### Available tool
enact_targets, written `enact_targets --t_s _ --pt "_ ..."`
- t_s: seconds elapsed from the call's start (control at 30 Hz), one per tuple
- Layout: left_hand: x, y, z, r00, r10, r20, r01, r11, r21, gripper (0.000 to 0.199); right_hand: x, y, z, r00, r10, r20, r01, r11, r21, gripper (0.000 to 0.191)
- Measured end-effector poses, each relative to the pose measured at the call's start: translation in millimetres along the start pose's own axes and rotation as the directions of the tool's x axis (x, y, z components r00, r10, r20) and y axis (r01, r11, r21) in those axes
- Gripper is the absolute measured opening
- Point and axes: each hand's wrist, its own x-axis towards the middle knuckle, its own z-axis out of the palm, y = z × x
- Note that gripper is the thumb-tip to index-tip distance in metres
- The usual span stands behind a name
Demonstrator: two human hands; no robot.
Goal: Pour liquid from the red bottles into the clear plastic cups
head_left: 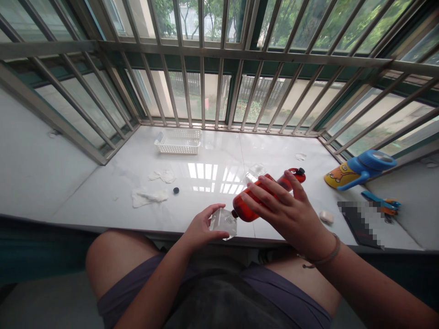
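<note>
One translucent orange-red bottle (pixel 245 210), aslant, neck at a clear container (pixel 222 222)

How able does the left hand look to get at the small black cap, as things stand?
Probably not yet: the way to the small black cap across the white sill looks free, but the left hand is holding the clear container at the mouth of the tilted red-brown bottle.

I faced a glossy white ledge (pixel 219 148) below wide glass windows (pixel 210 93) with dark green frames (pixel 234 93) and grey metal bars (pixel 240 54). Daylight gleamed off the ledge; a white wall (pixel 27 141) rose at my left.
</note>
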Motion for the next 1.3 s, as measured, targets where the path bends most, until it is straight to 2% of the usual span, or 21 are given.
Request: enact_targets --t_s 0.53,0.77,1.3 --pt "-0.5 -0.6 0.2 1.000 0.013 -0.009 -0.013 1.000 0.024 0.088 4.4 0.3 -2.9 1.000 -0.020 -0.010 0.020 1.000 -0.019 0.047" --pt "-0.1 -1.5 0.4 1.000 0.012 0.000 -0.012 1.000 0.016 0.087 3.2 -0.3 -1.1 1.000 0.012 0.002 -0.012 1.000 0.012 0.052" --pt "-0.1 0.9 0.7 1.000 0.008 0.013 -0.008 1.000 0.006 0.087 6.5 -0.1 -3.8 1.000 -0.021 -0.019 0.021 1.000 -0.009 0.046"
